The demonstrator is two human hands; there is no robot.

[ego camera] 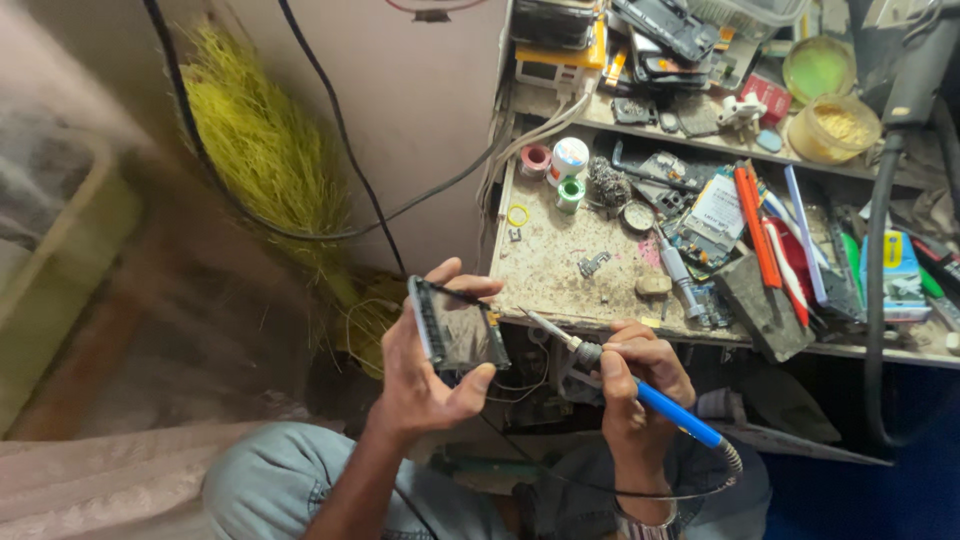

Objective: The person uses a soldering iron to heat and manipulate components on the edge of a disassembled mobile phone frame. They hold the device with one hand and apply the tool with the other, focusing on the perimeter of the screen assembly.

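Centrally, two bare hands are seen from above, held in front of a cluttered bench [560, 270]. The left hand [425, 375] is clenched around a phone [455, 325]: the thumb [462, 278] is hooked over its top edge and the other fingers [470, 385] are pressed under its lower edge, so the opened face is kept tilted toward the right hand. The phone is held in the air, just left of the bench edge, above the knees. The right hand [640, 385] is closed in a pen-like grip on one blue-handled soldering iron [640, 390]; its metal tip is pointed left and reaches close to the phone's right edge, though contact cannot be made out. One dark cord is trailed from the iron's handle down past the wrist.

Beyond the hands, the dusty bench is spread with small items within easy reach: three small rolls or spools [553, 170] near its back left corner, one yellow ring [517, 214], one round tin [637, 216], and one circuit board [712, 215]. Farther right, two orange-red tools [770, 250] are laid side by side. On the shelf [700, 140] above, two round tubs [832, 100] are stood, one green-lidded and one open with yellow contents, beside stacked phone parts too jumbled to be counted. At the left, one yellow-green broom [265, 150] is leaned against the wall.
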